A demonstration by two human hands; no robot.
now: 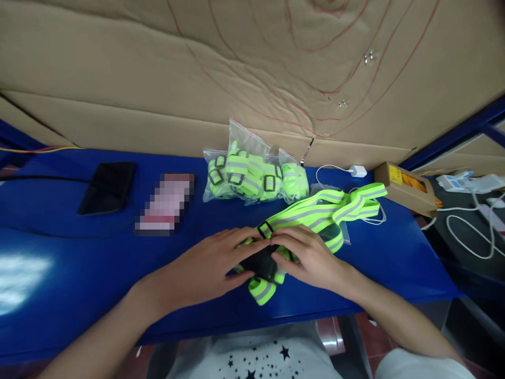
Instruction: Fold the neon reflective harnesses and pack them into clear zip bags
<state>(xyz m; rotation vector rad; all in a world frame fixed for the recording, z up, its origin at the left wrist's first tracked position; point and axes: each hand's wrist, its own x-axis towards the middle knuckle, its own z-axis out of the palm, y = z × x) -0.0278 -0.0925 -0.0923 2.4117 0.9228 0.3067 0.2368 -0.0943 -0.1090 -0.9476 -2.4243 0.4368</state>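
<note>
A neon-yellow reflective strap (pixel 323 210) with grey stripes and black buckles lies on the blue table (pixel 79 263), stretching from the middle toward the right. My left hand (pixel 213 263) and my right hand (pixel 307 255) meet over its near end. Both press with curled fingers on the folded strap and its black part (pixel 262 263). Behind them stand several clear bags (pixel 252 171) packed with folded straps of the same kind.
A black phone (pixel 107 187) and a blurred pink item (pixel 165 202) lie at the left. A white charger with cable (pixel 357 171), a small cardboard box (pixel 406 187) and more white cables (pixel 469 226) sit at the right. A cardboard wall (pixel 236 68) backs the table.
</note>
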